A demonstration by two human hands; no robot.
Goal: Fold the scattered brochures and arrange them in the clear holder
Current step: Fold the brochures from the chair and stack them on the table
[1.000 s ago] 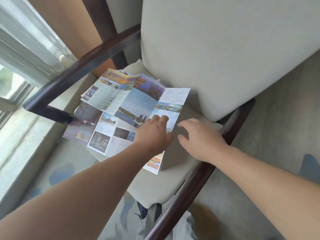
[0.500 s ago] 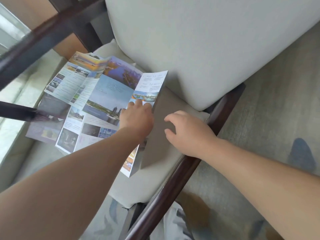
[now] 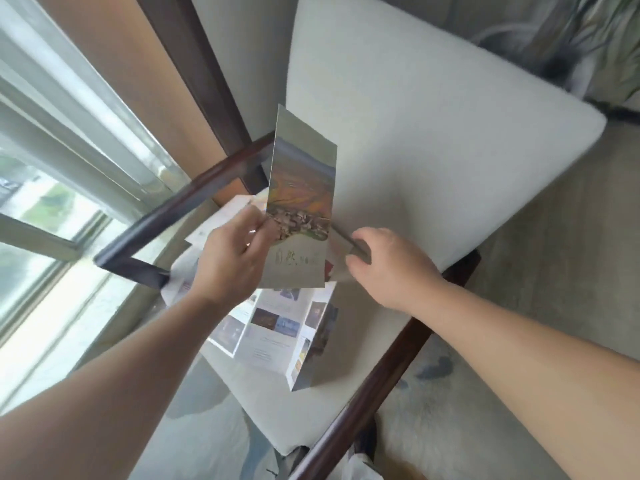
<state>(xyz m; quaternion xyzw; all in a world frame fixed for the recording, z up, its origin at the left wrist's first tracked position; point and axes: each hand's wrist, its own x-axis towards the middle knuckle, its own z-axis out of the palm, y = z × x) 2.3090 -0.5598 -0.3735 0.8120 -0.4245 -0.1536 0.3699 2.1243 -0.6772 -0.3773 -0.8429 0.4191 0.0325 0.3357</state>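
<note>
My left hand [image 3: 232, 257] pinches the left edge of a partly folded brochure [image 3: 302, 188] and holds it upright above the chair seat, its landscape cover facing me. My right hand [image 3: 384, 268] is at the brochure's lower right, thumb and fingers closed on a grey flap of it. Below, an unfolded brochure [image 3: 277, 336] lies open on the seat cushion [image 3: 273, 403]. More brochure sheets [image 3: 216, 226] lie further back, partly hidden by my left hand. No clear holder is in view.
The white back cushion [image 3: 433, 140] rises behind the brochure. Dark wooden armrests run on the left [image 3: 180, 199] and right [image 3: 388, 372] of the seat. A window [image 3: 52, 188] is at the left and patterned carpet [image 3: 554, 244] at the right.
Earlier my left hand pressed the brochure flat on the seat with my right hand beside it. Now that brochure is lifted upright with both hands on it. The camera view has shifted.
</note>
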